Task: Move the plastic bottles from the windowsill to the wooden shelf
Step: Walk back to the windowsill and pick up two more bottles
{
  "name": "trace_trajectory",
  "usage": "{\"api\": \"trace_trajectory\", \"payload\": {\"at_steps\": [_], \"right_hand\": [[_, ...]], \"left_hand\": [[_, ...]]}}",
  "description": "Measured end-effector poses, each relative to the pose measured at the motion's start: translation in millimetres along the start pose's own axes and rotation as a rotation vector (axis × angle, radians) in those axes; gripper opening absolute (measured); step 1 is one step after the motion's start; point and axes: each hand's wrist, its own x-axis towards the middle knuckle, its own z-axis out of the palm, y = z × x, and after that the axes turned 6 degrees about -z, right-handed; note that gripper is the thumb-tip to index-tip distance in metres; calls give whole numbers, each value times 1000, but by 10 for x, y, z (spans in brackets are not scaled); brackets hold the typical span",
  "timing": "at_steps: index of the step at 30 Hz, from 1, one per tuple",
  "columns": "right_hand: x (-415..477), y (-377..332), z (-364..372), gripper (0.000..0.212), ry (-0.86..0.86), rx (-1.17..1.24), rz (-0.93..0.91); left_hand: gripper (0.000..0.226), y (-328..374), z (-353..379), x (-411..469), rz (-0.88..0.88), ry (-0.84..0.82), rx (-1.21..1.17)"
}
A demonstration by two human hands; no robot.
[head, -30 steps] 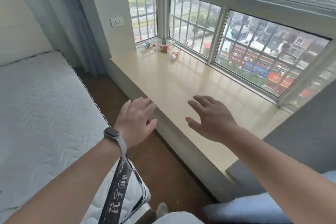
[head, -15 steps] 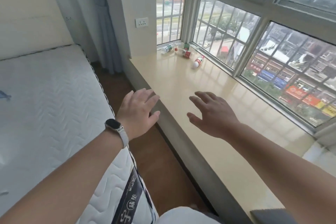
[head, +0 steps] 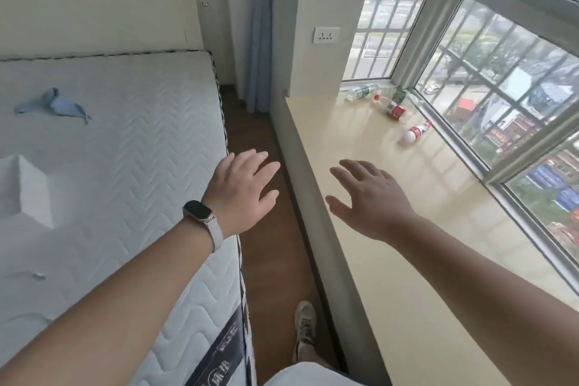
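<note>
Along the right side of the room, under the window: windowsill (head: 391,260), long, pale and glossy, the largest item relevant to the task; likely slick under a rolling bottle.

Mattress (head: 109,182), white, quilted, to the left across a strip of wooden floor (head: 266,260). No wooden shelf in view.

Left hand (head: 241,194), watch (head: 199,213) on the wrist, fingers spread and empty, over the gap between mattress and sill. Right hand (head: 372,200), fingers also spread and empty, above the sill's near part, well apart from the bottles.

Bottles, all at the far end of the sill near the glass, all lying on their sides:
- green-label bottle (head: 362,92), clear, furthest back, near the wall.
- red-label bottle (head: 395,110), clear, middle of the group, just beside a small green item (head: 400,95) too small to identify.
- white bottle (head: 416,133), red label, nearest, close against the window frame.

Handling, judged: light, thin-walled plastic, probably empty or nearly so, easily dented and apt to roll when touched. Best taken round the labelled middle, fingers wrapped across the body, light squeeze; one per hand looks feasible.
</note>
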Motion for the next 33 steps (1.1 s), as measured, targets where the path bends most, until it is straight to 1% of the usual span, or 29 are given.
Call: {"api": "trace_trajectory", "payload": {"at_steps": [8,15,21,25,29,33], "right_hand": [[973,857,156,57,10,59,-60],[1435,1480,137,59,44,99,-60],[1594,1769,-6,63,90,110,-35],[1724,1924,-45,60,107,103,-24],[1900,2046,-25,57,108,97,8],[2178,2162,-25,62,100,76,62]], "left_hand": [[47,29,457,1005,-47,-44,46],[48,251,608,1777,-22,-69,84],[47,311,574,2229,6,-35,119],[46,316,657,2453,18,-32,116],[46,222,828,2685,50,-53,77],[44,31,998,3059,91,-43,57]]}}
